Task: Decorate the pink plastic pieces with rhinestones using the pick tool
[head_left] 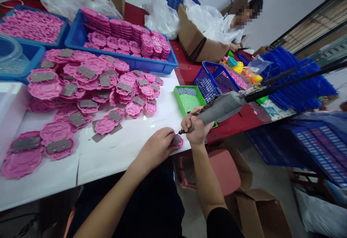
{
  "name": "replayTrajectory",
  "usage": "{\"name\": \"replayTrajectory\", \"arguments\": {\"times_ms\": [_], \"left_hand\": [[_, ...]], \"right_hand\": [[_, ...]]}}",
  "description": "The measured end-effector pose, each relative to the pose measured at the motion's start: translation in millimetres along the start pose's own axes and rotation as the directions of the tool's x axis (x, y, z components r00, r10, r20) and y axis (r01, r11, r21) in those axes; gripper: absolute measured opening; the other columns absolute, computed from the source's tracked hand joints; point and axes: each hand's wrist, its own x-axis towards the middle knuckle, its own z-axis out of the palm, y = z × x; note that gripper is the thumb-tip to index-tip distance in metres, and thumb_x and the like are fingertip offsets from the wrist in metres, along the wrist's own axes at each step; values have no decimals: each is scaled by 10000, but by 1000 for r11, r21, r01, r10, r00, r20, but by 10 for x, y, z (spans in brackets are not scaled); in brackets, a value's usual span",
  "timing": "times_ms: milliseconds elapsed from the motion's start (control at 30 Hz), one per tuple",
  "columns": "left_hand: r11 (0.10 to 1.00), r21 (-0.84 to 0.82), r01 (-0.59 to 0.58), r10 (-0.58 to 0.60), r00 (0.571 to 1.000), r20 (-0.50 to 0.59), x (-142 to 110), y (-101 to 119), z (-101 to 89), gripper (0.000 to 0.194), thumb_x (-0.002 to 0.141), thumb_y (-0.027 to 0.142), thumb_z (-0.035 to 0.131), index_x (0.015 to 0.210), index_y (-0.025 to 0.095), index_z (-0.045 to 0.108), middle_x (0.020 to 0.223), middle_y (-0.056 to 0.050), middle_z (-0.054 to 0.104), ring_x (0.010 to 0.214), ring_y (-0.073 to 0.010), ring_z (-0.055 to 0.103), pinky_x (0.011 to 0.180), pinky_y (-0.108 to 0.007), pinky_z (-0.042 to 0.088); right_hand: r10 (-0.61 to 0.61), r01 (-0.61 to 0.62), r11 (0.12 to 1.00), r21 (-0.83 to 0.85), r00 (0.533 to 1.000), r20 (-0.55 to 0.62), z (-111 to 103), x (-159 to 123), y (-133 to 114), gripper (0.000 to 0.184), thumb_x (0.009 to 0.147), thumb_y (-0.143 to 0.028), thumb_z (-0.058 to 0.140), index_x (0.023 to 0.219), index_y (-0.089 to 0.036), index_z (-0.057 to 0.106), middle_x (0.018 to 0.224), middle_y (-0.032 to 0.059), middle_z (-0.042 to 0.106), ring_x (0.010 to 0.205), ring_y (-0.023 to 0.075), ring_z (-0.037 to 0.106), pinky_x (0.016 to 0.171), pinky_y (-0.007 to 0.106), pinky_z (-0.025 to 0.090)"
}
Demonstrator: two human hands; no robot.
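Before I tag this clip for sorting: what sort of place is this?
Probably a small assembly workshop: heaps of pink plastic parts with grey metal plates, blue plastic crates of more, and a grey powered screwdriver in the right hand.

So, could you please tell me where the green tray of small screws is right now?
In the head view, the green tray sits right of centre at the white table's right edge, left of a blue basket, just beyond the right hand.

No text, label, brand, number or sign can be read anywhere; any marks on the pink moulded plastic pieces (89, 75) are too small to be made out
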Motion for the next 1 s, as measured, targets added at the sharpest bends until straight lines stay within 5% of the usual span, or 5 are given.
{"name": "replayTrajectory", "arguments": {"times_ms": [400,700,1000], "left_hand": [[1000,-19,11,-11,1000,15,4,19,-12,245,894,268,784,1074,150,667,1182,-128,685,1114,-300,663,961,-458,574],[1000,-21,15,-15,1000,21,15,18,-21,237,900,295,780,1057,151,677,1155,-121,691,1081,-283,665,954,-431,570],[1000,2,13,-13,999,32,19,-12,-3,243,903,294,773,1100,171,701,1191,-127,694,1122,-294,676,986,-448,569]], "right_hand": [[-99,98,995,-16,994,-39,-64,15,-37,213,724,-366,661,865,-249,553,460,-128,397,315,63,320,343,213,284],[-24,24,1000,7,1000,19,14,10,-4,168,712,-278,652,836,-234,548,445,-129,418,315,53,339,340,187,269],[158,-173,985,17,930,331,22,117,19,253,632,-313,720,781,-233,532,462,-124,436,323,45,317,325,186,257]]}}
